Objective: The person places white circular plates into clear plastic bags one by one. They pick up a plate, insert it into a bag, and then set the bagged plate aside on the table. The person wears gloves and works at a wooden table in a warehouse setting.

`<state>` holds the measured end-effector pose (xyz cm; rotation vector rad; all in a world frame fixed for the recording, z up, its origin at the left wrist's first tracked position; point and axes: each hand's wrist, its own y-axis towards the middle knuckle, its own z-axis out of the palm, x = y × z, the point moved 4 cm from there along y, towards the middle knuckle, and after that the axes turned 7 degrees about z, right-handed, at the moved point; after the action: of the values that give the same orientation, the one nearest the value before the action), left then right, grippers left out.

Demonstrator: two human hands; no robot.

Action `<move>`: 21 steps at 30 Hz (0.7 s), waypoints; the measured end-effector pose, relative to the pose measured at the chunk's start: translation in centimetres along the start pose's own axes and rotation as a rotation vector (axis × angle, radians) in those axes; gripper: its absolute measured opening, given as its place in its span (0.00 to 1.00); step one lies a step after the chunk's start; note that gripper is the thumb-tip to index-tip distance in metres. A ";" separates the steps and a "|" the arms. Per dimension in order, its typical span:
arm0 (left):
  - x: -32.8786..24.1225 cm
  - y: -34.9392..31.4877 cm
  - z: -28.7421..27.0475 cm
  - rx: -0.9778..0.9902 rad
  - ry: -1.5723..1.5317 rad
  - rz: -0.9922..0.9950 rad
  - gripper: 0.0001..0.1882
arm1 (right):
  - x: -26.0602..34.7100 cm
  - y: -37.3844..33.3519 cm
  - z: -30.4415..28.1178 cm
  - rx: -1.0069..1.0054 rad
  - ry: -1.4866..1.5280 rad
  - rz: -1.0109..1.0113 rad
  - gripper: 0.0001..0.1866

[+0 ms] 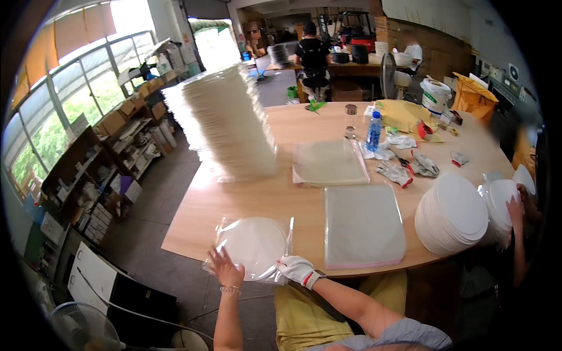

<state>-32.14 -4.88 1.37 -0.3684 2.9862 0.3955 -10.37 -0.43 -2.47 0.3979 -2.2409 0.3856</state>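
Note:
A round white disc (254, 241) lies inside a clear plastic bag (289, 234) at the table's near left edge. My left hand (226, 270), bare with a bracelet at the wrist, is open, its fingers spread on the bag's lower left side. In a white glove, my right hand (297, 269) is closed on the bag's lower right edge; its fingertips are partly hidden. To the right lies a flat stack of clear plastic bags (364, 227). Behind it is another pile of bags (329, 161). A tall stack of bagged white discs (228, 120) rises at the left.
Bare white discs (452, 212) are stacked at the right, near a co-worker's hands (515, 209). Farther back are a blue-labelled water bottle (373, 131), a jar (350, 121), work gloves (422, 164), red tape (424, 130) and a white bucket (435, 96). A fan (82, 327) stands lower left.

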 end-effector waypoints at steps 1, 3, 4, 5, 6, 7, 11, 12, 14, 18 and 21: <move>-1.3 0.8 0.6 -0.034 -0.077 0.230 0.43 | -0.3 0.1 0.1 -0.009 0.010 0.006 0.18; -2.0 1.7 2.9 0.284 -0.114 0.224 0.35 | 1.0 -0.5 -0.4 0.029 0.027 0.003 0.18; -2.8 2.5 4.1 0.433 -0.126 0.238 0.32 | 0.7 -0.7 -0.8 -0.003 0.080 -0.018 0.18; -3.2 2.5 4.9 0.293 -0.101 0.285 0.28 | 0.2 -1.0 -1.0 -0.038 0.134 -0.039 0.18; -3.2 2.4 5.6 0.294 -0.097 0.281 0.29 | -0.3 -1.6 -1.4 -0.078 0.188 -0.059 0.17; -3.5 3.1 5.8 0.293 -0.094 0.292 0.29 | -1.4 -2.1 -1.6 -0.043 0.242 -0.049 0.17; -2.6 3.2 7.7 0.270 -0.097 0.298 0.31 | -7.0 -9.0 -5.5 0.049 0.429 0.115 0.14; -1.3 3.3 9.4 0.225 -0.164 0.338 0.31 | -8.6 -11.1 -6.9 0.043 0.568 0.183 0.14; -2.4 2.5 6.9 0.316 -0.107 0.258 0.32 | -8.1 -16.8 -14.3 -0.104 0.276 0.263 0.13; -4.3 1.9 4.2 0.265 -0.021 0.211 0.33 | -9.1 -29.3 -28.4 -0.836 -0.146 0.273 0.05; -4.5 1.5 3.8 0.031 -0.182 0.348 0.31 | -11.3 -35.4 -36.3 -1.101 -0.421 0.127 0.04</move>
<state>-27.91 -1.45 -1.35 0.1854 2.8683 0.3880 35.30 -16.16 16.71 -0.2808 -2.4874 -0.9367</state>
